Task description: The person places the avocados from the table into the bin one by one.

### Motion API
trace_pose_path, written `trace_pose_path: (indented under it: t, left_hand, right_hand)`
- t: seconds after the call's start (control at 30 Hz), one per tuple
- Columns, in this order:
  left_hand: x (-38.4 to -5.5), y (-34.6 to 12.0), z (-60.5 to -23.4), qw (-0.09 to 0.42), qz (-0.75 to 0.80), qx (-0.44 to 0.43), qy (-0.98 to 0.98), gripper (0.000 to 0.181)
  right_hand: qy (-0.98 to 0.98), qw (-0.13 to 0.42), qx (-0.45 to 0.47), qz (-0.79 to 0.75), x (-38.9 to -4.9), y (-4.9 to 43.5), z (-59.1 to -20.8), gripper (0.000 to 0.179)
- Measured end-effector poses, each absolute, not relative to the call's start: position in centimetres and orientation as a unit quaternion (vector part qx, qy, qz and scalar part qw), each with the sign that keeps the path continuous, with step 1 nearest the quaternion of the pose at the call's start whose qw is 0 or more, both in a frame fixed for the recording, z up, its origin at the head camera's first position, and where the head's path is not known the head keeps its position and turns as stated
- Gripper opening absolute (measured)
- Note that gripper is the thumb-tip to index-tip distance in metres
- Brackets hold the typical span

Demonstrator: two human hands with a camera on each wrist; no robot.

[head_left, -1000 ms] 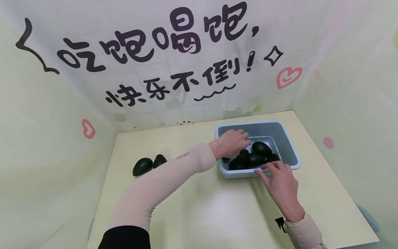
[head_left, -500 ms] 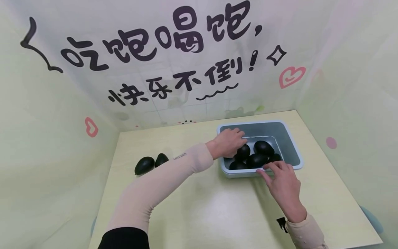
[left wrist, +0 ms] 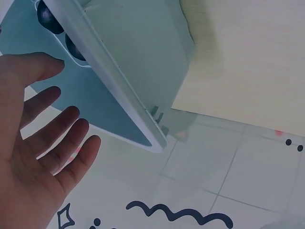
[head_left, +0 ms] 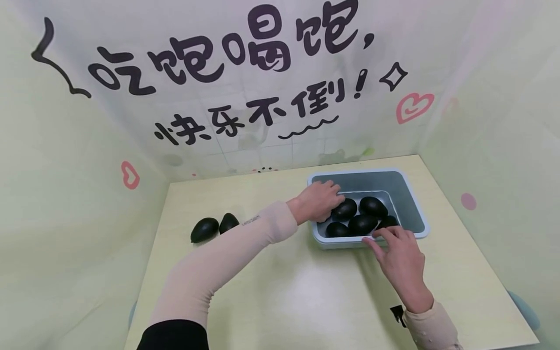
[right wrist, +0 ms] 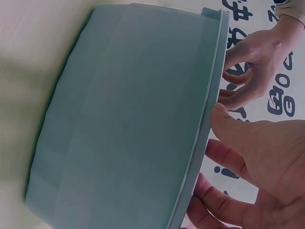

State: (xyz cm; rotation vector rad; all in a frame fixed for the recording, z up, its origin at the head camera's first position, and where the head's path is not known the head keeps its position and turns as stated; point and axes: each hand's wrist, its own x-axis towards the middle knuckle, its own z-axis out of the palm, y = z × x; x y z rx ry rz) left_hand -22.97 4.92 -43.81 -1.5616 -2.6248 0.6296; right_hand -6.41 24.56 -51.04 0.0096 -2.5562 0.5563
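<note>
My left hand [head_left: 317, 200] hovers over the left side of a blue plastic bin [head_left: 372, 180], palm down in the head view. Its fingers are spread and loosely bent, with nothing in them in the left wrist view. Close to its fingertips lies a dark avocado [head_left: 345, 210]. More avocados lie about it in the bin, including a middle one [head_left: 363, 224] and one behind on the right [head_left: 373, 207]. My right hand [head_left: 400, 260] pinches the bin's near rim, the thumb [right wrist: 233, 121] outside and the fingers over the inner side.
Two more avocados lie on the pale table [head_left: 280, 291] at left, a whole one [head_left: 204, 230] and one [head_left: 229, 222] partly hidden by the left sleeve. A printed cloth [head_left: 262, 92] rises behind the table, with side cloths left and right.
My left hand has drawn back slightly leftward, uncovering more of the avocados. Those near it have shifted and now lie more spread out. The right hand keeps its hold on the rim.
</note>
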Motion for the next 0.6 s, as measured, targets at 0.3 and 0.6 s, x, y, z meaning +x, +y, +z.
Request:
trace_pose_path:
  t: [0.3,0.6]
  left_hand:
    - [-23.3,4.3,-44.1,-0.003,0.196,-0.491,-0.849,0.034]
    - [-23.6,2.5,-44.5,0.034,0.156,-0.458,-0.875,0.030]
  right_hand:
    - [-0.947,0.242,-0.005,0.210,-6.4,24.5,-50.9,0.025]
    - [-0.947,0.239,-0.009,0.215,-6.4,24.5,-50.8,0.024]
